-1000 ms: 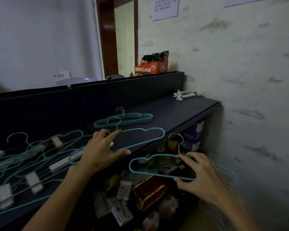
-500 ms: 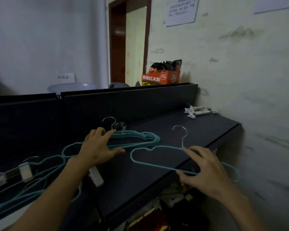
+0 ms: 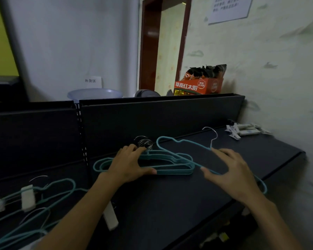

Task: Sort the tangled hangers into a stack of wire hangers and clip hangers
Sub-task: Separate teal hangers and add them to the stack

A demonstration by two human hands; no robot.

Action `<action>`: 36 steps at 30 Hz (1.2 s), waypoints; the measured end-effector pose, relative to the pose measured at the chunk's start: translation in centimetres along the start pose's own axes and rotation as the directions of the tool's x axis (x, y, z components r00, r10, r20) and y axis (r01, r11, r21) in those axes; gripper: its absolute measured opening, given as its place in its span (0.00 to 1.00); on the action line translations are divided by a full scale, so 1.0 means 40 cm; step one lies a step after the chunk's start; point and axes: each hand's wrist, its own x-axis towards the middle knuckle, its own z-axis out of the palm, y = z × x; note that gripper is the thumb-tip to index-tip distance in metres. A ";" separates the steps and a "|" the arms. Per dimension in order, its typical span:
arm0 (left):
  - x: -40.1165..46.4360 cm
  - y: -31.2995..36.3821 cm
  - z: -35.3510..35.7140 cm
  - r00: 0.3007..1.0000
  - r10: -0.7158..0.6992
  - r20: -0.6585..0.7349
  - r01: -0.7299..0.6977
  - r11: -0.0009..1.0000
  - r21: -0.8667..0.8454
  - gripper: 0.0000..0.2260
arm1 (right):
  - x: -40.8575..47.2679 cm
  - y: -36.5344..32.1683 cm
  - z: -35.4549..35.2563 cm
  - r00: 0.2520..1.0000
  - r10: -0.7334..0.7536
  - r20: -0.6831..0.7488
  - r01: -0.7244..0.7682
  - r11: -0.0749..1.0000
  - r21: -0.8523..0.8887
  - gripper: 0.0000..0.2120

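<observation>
A stack of teal wire hangers [image 3: 172, 164] lies on the dark shelf [image 3: 170, 204], its metal hooks [image 3: 145, 143] bunched at the back. My left hand [image 3: 128, 166] rests flat on the stack's left part, fingers reaching toward the hooks. My right hand [image 3: 231, 175] pinches one teal wire hanger [image 3: 184, 142] by its lower bar; it hangs tilted over the stack's right end with its hook up. At the lower left lies the tangled pile of teal hangers [image 3: 49, 188] with white clips [image 3: 27, 197].
A loose white clip [image 3: 111, 220] lies by my left forearm. White pegs [image 3: 242, 130] sit at the shelf's back right corner. A dark back panel [image 3: 161, 120] bounds the shelf, with an orange snack box [image 3: 199, 86] behind it. The wall is close on the right.
My right hand has carried the single hanger from beyond the shelf's front edge up over the stack. My left hand has slid another hanger back onto the stack.
</observation>
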 end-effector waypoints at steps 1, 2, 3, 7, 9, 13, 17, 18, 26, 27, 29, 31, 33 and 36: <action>0.005 0.002 0.006 1.000 0.003 -0.001 -0.003 1.000 -0.002 0.40 | 0.011 0.006 0.003 1.000 0.003 -0.003 -0.003 1.000 0.001 0.36; 0.010 0.003 0.012 1.000 0.004 -0.001 -0.004 1.000 -0.005 0.41 | 0.020 0.012 0.006 1.000 0.007 0.001 -0.007 1.000 0.002 0.35; 0.013 0.006 0.019 1.000 0.004 0.001 -0.004 1.000 -0.009 0.41 | 0.029 0.018 0.009 1.000 0.013 0.011 -0.013 1.000 0.004 0.35; 0.018 0.017 0.037 1.000 0.001 0.001 -0.001 1.000 -0.023 0.41 | 0.060 0.040 0.014 0.999 0.015 0.032 -0.015 1.000 0.013 0.34; 0.020 0.016 0.038 1.000 0.002 0.001 -0.002 1.000 -0.026 0.42 | 0.073 0.048 0.017 0.999 0.018 0.035 -0.019 1.000 0.022 0.34; 0.021 0.014 0.035 1.000 -0.011 0.009 0.011 0.999 -0.037 0.44 | 0.085 0.055 0.029 0.999 0.007 0.040 -0.009 0.999 0.041 0.34; 0.017 0.020 0.030 0.999 -0.020 0.026 0.021 0.999 -0.038 0.44 | 0.092 0.058 0.045 0.997 0.002 0.083 -0.007 0.998 0.056 0.36; 0.017 0.021 0.028 1.000 -0.018 0.017 0.019 0.999 -0.037 0.44 | 0.095 0.057 0.049 0.996 0.000 0.086 -0.005 0.998 0.059 0.37; 0.023 0.020 0.020 0.999 -0.014 0.047 0.016 0.999 -0.029 0.43 | 0.108 0.054 0.080 0.994 -0.023 0.104 0.015 0.997 0.082 0.35; 0.024 0.019 0.020 0.999 -0.012 0.049 0.013 0.999 -0.029 0.43 | 0.110 0.054 0.083 0.994 -0.022 0.107 0.013 0.997 0.081 0.34; 0.026 0.017 0.020 0.998 -0.012 0.062 0.015 0.999 -0.038 0.43 | 0.114 0.053 0.087 0.993 -0.019 0.118 0.010 0.997 0.079 0.35; 0.027 0.016 0.020 0.997 -0.015 0.073 0.018 0.999 -0.046 0.43 | 0.116 0.051 0.092 0.992 -0.027 0.125 0.017 0.996 0.084 0.34; 0.028 0.017 0.020 0.996 -0.021 0.085 0.025 0.999 -0.044 0.43 | 0.119 0.047 0.097 0.990 -0.042 0.135 0.031 0.996 0.087 0.34; 0.026 0.013 0.018 0.993 -0.043 0.107 0.045 0.999 -0.020 0.45 | 0.126 0.036 0.105 0.984 -0.060 0.167 0.045 0.995 0.091 0.34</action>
